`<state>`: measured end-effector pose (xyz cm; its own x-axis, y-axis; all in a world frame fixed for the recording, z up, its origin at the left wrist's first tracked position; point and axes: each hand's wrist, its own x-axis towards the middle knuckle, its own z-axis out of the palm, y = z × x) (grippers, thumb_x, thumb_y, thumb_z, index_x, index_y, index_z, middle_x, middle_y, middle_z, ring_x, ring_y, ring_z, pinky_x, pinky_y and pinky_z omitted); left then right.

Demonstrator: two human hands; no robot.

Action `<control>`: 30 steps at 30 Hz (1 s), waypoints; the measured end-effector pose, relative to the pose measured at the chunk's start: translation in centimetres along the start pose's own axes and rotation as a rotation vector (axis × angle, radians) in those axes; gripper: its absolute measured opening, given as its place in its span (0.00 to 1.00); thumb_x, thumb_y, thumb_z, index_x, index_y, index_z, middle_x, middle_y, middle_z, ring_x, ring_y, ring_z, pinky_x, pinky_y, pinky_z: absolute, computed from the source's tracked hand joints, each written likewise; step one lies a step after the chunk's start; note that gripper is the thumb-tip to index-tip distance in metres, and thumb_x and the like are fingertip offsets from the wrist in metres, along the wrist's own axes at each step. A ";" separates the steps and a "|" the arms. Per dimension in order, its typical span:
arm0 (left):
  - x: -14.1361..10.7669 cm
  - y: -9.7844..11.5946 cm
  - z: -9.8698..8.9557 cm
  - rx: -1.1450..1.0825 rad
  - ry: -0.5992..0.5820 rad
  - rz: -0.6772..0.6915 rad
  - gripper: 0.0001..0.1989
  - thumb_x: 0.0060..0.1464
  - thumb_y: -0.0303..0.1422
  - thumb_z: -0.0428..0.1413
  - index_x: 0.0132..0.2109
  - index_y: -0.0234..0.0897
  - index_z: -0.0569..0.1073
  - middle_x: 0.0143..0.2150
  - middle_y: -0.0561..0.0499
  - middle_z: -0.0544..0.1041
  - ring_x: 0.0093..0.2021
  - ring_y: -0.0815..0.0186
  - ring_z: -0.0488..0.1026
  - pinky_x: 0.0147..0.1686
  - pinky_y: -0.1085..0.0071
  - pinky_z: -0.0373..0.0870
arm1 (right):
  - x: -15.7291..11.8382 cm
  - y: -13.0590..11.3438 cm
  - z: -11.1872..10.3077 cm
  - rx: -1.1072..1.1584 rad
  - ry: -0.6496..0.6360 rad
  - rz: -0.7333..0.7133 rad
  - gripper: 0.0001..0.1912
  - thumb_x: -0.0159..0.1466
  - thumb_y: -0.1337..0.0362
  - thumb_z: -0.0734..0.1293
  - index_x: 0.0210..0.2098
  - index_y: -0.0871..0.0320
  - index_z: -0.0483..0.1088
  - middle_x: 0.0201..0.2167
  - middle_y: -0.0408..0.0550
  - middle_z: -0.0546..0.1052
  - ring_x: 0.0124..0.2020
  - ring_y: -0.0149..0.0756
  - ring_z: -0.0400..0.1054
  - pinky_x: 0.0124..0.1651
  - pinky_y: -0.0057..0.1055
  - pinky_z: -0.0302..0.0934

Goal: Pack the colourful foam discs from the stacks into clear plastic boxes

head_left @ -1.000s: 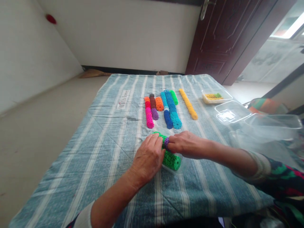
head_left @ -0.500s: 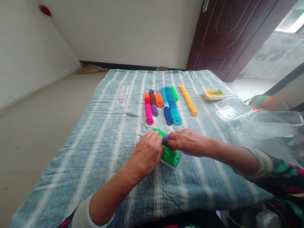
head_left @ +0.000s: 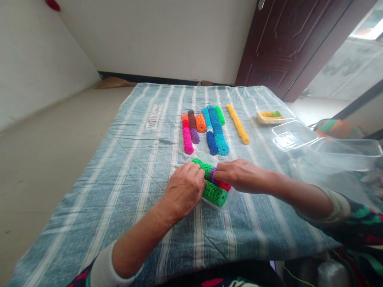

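A clear plastic tray (head_left: 227, 207) lies near the front of the table with stacks of notched plastic discs in it. One is a thick green disc stack (head_left: 214, 195). Beside it runs a stack of green, purple and red discs (head_left: 213, 174). My left hand (head_left: 185, 184) is curled over the left part of the stacks, closed on the green discs; its fingertips are partly hidden. From the right, my right hand (head_left: 235, 174) pinches the mixed-colour stack at its purple discs. The red discs show just below those fingers.
Further back lie a pink-and-red stack (head_left: 187, 139), a brown-and-purple stack (head_left: 193, 127), an orange stack (head_left: 200, 123), blue stacks (head_left: 218, 131) and a yellow stack (head_left: 238, 124). Right of them stand a box with yellow and green pieces (head_left: 271, 115) and clear plastic containers (head_left: 295, 135).
My right hand has shifted slightly up and right along the mixed stack, so more of the red discs shows. My left hand stays in place. The view has tilted slightly.
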<state>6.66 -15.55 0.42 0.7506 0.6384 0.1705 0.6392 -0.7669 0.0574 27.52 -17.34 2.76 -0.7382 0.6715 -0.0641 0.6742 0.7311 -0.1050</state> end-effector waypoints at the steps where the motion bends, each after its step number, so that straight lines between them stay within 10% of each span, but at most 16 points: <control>1: 0.0 0.0 0.0 -0.004 -0.001 0.001 0.07 0.60 0.29 0.52 0.39 0.31 0.74 0.42 0.39 0.77 0.49 0.51 0.73 0.49 0.53 0.72 | -0.2 0.2 -0.1 0.021 0.027 0.002 0.10 0.66 0.76 0.59 0.34 0.61 0.69 0.29 0.44 0.68 0.25 0.26 0.54 0.25 0.30 0.41; 13: 0.7 -0.1 1.1 -0.114 -0.009 0.071 0.13 0.61 0.25 0.49 0.52 0.32 0.72 0.57 0.42 0.73 0.58 0.54 0.68 0.57 0.54 0.66 | -2.3 1.1 0.6 0.071 0.337 0.062 0.15 0.70 0.70 0.56 0.32 0.61 0.71 0.27 0.46 0.69 0.28 0.29 0.59 0.31 0.29 0.52; 30: 4.4 -0.2 0.9 -0.077 -0.149 0.271 0.04 0.57 0.29 0.57 0.39 0.36 0.76 0.39 0.49 0.77 0.43 0.59 0.72 0.43 0.64 0.68 | -2.7 1.0 3.0 0.142 0.470 0.173 0.09 0.66 0.70 0.60 0.37 0.59 0.73 0.40 0.53 0.74 0.41 0.36 0.68 0.41 0.32 0.64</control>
<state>9.98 -12.56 0.25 0.9118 0.4083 0.0437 0.4022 -0.9096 0.1045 30.17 -18.78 -0.11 -0.5035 0.7868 0.3570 0.7517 0.6026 -0.2678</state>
